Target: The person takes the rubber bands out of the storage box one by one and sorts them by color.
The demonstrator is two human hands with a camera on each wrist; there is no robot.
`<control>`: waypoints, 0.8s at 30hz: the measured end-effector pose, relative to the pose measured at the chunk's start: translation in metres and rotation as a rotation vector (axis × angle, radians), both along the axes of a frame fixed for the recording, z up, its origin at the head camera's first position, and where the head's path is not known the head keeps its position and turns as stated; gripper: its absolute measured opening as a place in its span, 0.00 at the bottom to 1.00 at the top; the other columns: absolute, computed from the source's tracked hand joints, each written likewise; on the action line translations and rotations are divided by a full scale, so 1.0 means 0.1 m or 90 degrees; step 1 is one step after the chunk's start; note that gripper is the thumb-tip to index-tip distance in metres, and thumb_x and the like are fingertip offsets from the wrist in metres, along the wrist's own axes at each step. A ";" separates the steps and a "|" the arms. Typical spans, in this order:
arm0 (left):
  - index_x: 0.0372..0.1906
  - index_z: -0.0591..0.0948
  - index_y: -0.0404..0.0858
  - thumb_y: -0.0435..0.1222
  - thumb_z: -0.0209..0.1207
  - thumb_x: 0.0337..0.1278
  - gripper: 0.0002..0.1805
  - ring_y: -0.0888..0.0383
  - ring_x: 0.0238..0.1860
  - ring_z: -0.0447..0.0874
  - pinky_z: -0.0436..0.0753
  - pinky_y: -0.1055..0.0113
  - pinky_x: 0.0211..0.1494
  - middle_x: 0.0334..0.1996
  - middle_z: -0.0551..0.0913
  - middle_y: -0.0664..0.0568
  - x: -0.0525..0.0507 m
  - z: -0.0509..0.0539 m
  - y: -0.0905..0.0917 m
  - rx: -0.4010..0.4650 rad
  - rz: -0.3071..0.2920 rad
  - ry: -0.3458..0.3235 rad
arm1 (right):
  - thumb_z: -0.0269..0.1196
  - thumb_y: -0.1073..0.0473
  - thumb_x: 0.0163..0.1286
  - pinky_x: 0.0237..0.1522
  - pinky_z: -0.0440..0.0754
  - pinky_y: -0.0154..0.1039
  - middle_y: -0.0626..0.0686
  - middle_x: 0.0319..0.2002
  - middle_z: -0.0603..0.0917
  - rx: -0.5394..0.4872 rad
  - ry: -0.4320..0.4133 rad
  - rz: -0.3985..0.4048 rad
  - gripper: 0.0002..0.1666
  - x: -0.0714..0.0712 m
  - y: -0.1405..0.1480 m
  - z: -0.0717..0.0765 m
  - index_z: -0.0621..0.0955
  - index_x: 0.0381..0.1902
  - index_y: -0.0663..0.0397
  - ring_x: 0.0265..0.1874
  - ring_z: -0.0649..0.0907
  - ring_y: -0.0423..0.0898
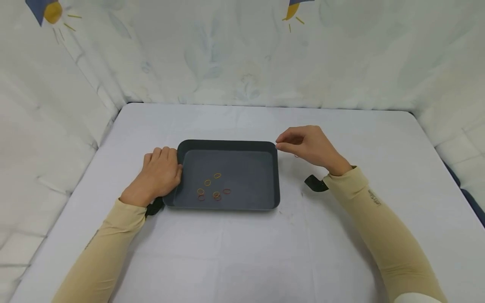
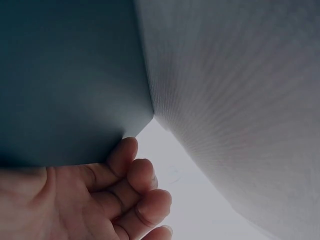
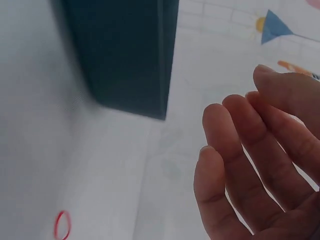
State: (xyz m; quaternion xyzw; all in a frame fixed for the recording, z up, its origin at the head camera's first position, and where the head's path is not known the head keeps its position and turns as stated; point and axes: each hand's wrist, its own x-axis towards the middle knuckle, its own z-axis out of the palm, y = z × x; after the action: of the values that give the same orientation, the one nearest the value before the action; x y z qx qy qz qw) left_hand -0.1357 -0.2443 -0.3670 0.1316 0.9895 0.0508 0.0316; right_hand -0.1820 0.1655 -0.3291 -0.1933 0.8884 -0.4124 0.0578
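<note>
My left hand (image 1: 161,172) grips the left side of a dark grey tray (image 1: 250,176), the thumb at its rim. In the left wrist view, the bent fingers (image 2: 145,172) lie against the outside of the tray (image 2: 75,90). Small yellow and red rubber bands (image 1: 207,182) lie scattered on the tray's floor, left of its middle. My right hand (image 1: 308,145) hovers by the tray's back right corner, fingers loosely bent, with nothing visible between them. Below it, a red rubber band (image 3: 62,225) lies on the table, mostly hidden in the head view.
A white cloth covers the table (image 1: 261,256) around the tray. Patterned light curtains (image 1: 242,54) hang behind it and at both sides. Dark straps (image 1: 316,184) stick out at both wrists.
</note>
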 end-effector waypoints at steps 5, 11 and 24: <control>0.47 0.67 0.27 0.36 0.46 0.75 0.13 0.38 0.47 0.64 0.64 0.44 0.51 0.41 0.69 0.37 -0.01 0.00 0.01 -0.006 -0.001 -0.002 | 0.73 0.50 0.67 0.44 0.84 0.35 0.42 0.36 0.91 -0.011 0.042 0.046 0.07 0.00 -0.16 0.10 0.89 0.41 0.41 0.38 0.89 0.44; 0.48 0.68 0.26 0.36 0.47 0.75 0.14 0.37 0.48 0.66 0.65 0.42 0.52 0.43 0.70 0.35 0.00 -0.03 0.02 0.000 0.000 0.011 | 0.74 0.52 0.67 0.46 0.84 0.34 0.40 0.35 0.90 -0.043 0.076 0.099 0.05 -0.01 -0.39 0.17 0.89 0.40 0.40 0.35 0.86 0.36; 0.43 0.68 0.29 0.35 0.48 0.74 0.10 0.40 0.44 0.64 0.63 0.46 0.48 0.38 0.69 0.38 0.00 -0.04 0.01 0.005 -0.005 0.025 | 0.74 0.57 0.66 0.47 0.87 0.35 0.43 0.37 0.91 -0.072 0.047 0.221 0.05 0.06 -0.89 0.06 0.89 0.40 0.45 0.36 0.88 0.36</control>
State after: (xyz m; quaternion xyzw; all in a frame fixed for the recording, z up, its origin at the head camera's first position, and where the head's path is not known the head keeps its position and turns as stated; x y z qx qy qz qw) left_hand -0.1352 -0.2430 -0.3713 0.1364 0.9892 0.0517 0.0119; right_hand -0.1759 0.0763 -0.3227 -0.3617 0.8186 -0.4382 0.0842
